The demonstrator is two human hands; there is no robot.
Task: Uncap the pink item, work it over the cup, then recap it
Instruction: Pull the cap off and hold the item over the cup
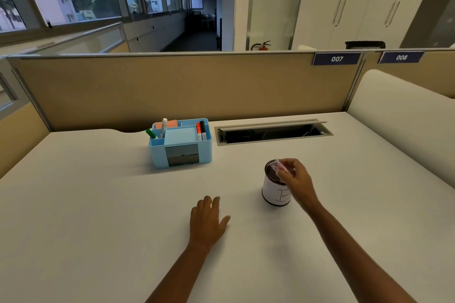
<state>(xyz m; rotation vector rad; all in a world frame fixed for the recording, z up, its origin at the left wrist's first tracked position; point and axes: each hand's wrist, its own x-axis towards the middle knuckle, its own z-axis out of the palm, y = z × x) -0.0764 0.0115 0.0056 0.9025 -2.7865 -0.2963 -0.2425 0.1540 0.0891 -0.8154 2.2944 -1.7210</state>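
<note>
My right hand (294, 176) hovers over the mouth of the cup (275, 189), its fingers (283, 174) pinched narrowly around the small pink item (280, 166), which sits just above the cup's dark rim. The item is partly hidden by my fingertips, and I cannot tell whether its cap is on or off. The cup stands upright on the white desk (98, 204), right of centre, its white wrap marked with a hand-drawn letter facing me.

My left hand (208, 221) lies flat, palm down, on the desk near the middle, fingers loosely spread and holding nothing, well apart from the cup.

Toward the desk's far edge, left of centre, sits a light blue organizer (181, 145) with a grey drawer front. A green marker (151, 134) and a white marker (163, 126) stand in its left compartment, a red marker (199, 131) and a black marker (203, 129) in its right, and an orange pad (170, 123) at the back. Beside it, along the far edge, a cable hatch (273, 131) stands open in the desk's surface. A tan partition (172, 86) rises behind, bearing blue number tags (336, 58).
</note>
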